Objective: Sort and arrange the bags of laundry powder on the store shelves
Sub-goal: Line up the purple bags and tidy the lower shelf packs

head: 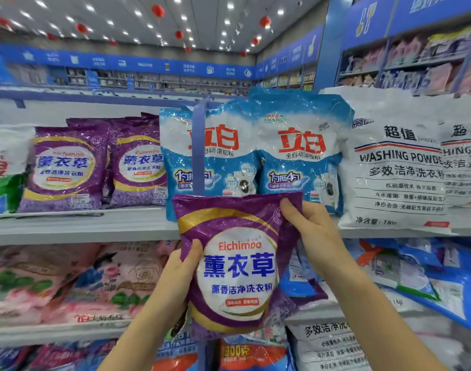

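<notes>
head view, held purple bag: purple laundry powder bag with a gold band and a white oval printed "eichimoo", held upright in the air in front of the shelving, label facing the camera.
head view, left hand: grips the bag's left edge about halfway down, thumb across the front, fingers hidden behind.
head view, right hand: pinches the bag's top right corner, thumb on the front, fingers curled behind.
head view, purple bags on the shelf: matching purple bags stand in rows at the left of the upper shelf, well apart from the held one.
head view, blue and white bags: stand upright on the same shelf directly behind the held bag's top edge, either side of a blue post.
head view, white bags: marked "washing powder", just to the right of the blue and white ones.
head view, pink bags: lie on the shelf below, at the left.
head view, ceiling: red lanterns hang among spot lights.
</notes>
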